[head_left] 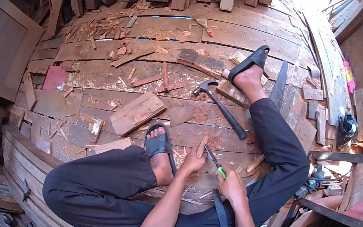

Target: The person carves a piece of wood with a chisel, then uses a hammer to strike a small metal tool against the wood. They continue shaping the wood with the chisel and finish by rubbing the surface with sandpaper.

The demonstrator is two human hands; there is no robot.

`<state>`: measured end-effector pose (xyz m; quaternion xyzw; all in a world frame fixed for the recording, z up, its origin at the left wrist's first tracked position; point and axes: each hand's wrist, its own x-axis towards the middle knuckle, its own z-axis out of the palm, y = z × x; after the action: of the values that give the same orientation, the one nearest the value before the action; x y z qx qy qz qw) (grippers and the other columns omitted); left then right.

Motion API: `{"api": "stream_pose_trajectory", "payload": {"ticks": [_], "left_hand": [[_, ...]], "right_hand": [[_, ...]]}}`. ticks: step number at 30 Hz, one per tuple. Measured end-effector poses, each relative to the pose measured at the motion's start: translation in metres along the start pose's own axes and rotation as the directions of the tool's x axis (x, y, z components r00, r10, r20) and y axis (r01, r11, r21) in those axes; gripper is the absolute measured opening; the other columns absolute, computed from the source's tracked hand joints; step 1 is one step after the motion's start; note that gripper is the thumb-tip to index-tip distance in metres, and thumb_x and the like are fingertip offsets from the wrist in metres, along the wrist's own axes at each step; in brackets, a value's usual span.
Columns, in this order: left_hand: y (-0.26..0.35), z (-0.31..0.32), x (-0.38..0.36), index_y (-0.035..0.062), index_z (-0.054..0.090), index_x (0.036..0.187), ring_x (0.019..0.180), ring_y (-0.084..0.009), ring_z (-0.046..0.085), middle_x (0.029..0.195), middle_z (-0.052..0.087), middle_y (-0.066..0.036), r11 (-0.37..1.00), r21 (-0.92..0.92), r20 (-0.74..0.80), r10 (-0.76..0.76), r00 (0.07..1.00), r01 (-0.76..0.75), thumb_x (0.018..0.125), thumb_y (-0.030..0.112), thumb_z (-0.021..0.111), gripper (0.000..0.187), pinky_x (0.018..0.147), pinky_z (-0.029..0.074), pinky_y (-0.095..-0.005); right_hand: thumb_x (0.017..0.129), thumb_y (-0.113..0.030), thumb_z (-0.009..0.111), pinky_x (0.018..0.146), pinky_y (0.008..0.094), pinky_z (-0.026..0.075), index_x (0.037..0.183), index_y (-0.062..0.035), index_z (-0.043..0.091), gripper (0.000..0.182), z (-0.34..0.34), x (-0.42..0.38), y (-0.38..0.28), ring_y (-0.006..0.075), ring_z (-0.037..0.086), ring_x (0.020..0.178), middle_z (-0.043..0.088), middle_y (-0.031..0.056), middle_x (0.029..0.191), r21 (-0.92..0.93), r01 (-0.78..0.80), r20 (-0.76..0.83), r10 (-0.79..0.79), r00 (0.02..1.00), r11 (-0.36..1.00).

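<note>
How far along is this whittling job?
Done: shavings already litter the planks. In hand: the left hand steadies a small wood piece while the right hand works it with the green-handled knife. Left: the hammer lies unused nearby.

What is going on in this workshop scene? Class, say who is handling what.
A person sits on a plank floor strewn with wood scraps. The right hand grips a green-handled knife, blade angled toward a small piece of wood that the left hand holds upright. A claw hammer lies unattended on the boards between the feet, which wear black sandals.
</note>
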<state>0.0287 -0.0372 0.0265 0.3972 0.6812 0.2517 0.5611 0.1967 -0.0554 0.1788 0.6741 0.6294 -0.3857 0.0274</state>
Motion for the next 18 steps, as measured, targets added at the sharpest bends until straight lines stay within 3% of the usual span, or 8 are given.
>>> {"api": "stream_pose_trajectory", "payload": {"ticks": [1, 2, 5, 6, 10, 13, 14, 18], "left_hand": [[0.0, 0.007, -0.001, 0.01, 0.039, 0.158, 0.128, -0.0488, 0.059, 0.136, 0.06, -0.032, 0.994, 0.095, -0.037, 0.049, 0.998, -0.045, 0.091, 0.014, 0.062, 0.071, 0.107, 0.047, -0.0479], [-0.009, 0.016, 0.005, 0.0198, 0.038, 0.16, 0.128, -0.0493, 0.058, 0.142, 0.054, -0.033, 0.996, 0.086, -0.059, -0.005, 0.998, 0.01, 0.09, 0.011, 0.058, 0.073, 0.105, 0.049, -0.049], [0.002, 0.02, 0.0, 0.0189, 0.039, 0.159, 0.126, -0.048, 0.06, 0.136, 0.058, -0.033, 0.992, 0.096, -0.117, 0.095, 0.989, -0.084, 0.09, 0.011, 0.058, 0.072, 0.104, 0.05, -0.0481], [-0.003, 0.021, 0.005, 0.0143, 0.04, 0.157, 0.124, -0.0482, 0.061, 0.13, 0.062, -0.033, 0.988, 0.033, -0.125, 0.153, 0.98, -0.15, 0.088, 0.01, 0.06, 0.072, 0.102, 0.05, -0.0477], [-0.005, 0.032, 0.006, 0.0042, 0.047, 0.15, 0.122, -0.0466, 0.063, 0.127, 0.064, -0.034, 0.999, -0.044, -0.089, -0.036, 0.995, 0.032, 0.081, 0.012, 0.066, 0.072, 0.1, 0.05, -0.0467], [-0.002, 0.029, -0.004, -0.005, 0.056, 0.135, 0.117, -0.037, 0.069, 0.118, 0.07, -0.028, 0.994, -0.101, -0.156, 0.022, 0.988, -0.039, 0.076, 0.012, 0.071, 0.064, 0.095, 0.053, -0.0421], [-0.016, 0.028, 0.007, -0.0012, 0.048, 0.146, 0.119, -0.0466, 0.065, 0.125, 0.065, -0.036, 0.985, -0.122, -0.048, -0.126, 0.991, 0.12, 0.075, 0.01, 0.066, 0.074, 0.098, 0.052, -0.0465], [0.013, 0.004, -0.005, -0.0004, 0.045, 0.149, 0.118, -0.0478, 0.065, 0.124, 0.065, -0.036, 0.994, -0.058, -0.053, -0.1, 0.994, 0.097, 0.073, 0.008, 0.065, 0.08, 0.098, 0.052, -0.0466]], "right_hand": [[0.101, -0.034, 0.059, 0.092, 0.0573, 0.053, 0.128, -0.0102, 0.065, 0.037, 0.0, -0.002, 0.0, 0.0486, 0.068, 0.106, 0.072, 0.0287, 0.107, -0.015, -0.009, -0.006, 0.009, 1.0, 1.0], [0.1, -0.034, 0.059, 0.092, 0.0567, 0.053, 0.13, -0.0103, 0.064, 0.038, 0.0, -0.003, 0.0, 0.0477, 0.068, 0.106, 0.073, 0.0281, 0.107, -0.047, -0.028, 0.0, 0.028, 1.0, 0.998], [0.101, -0.033, 0.059, 0.092, 0.0567, 0.053, 0.132, -0.0098, 0.064, 0.039, 0.003, -0.001, -0.004, 0.0473, 0.068, 0.107, 0.072, 0.0285, 0.107, -0.071, -0.053, 0.003, 0.053, 0.999, 0.996], [0.102, -0.032, 0.058, 0.089, 0.0569, 0.054, 0.134, -0.0092, 0.062, 0.04, 0.001, -0.002, -0.011, 0.0476, 0.07, 0.101, 0.072, 0.0299, 0.103, -0.115, -0.039, 0.005, 0.039, 0.999, 0.993], [0.102, -0.029, 0.057, 0.085, 0.058, 0.054, 0.127, -0.0055, 0.064, 0.035, 0.024, -0.003, -0.025, 0.0496, 0.07, 0.093, 0.072, 0.0303, 0.094, -0.131, -0.101, -0.108, 0.087, 0.99, 0.986], [0.102, -0.031, 0.057, 0.085, 0.0582, 0.054, 0.127, -0.0054, 0.063, 0.036, 0.021, 0.009, -0.021, 0.0491, 0.07, 0.095, 0.072, 0.0298, 0.097, -0.128, -0.034, -0.138, 0.016, 0.99, 0.991], [0.103, -0.032, 0.055, 0.085, 0.0586, 0.055, 0.125, -0.0058, 0.063, 0.035, 0.014, 0.009, -0.019, 0.0485, 0.071, 0.095, 0.073, 0.0296, 0.097, -0.124, -0.003, -0.104, -0.009, 0.995, 0.992], [0.102, -0.034, 0.056, 0.09, 0.0572, 0.053, 0.137, -0.0081, 0.061, 0.043, 0.013, -0.004, -0.011, 0.048, 0.069, 0.103, 0.072, 0.0293, 0.103, -0.133, -0.034, -0.065, 0.026, 0.998, 0.991]]}}
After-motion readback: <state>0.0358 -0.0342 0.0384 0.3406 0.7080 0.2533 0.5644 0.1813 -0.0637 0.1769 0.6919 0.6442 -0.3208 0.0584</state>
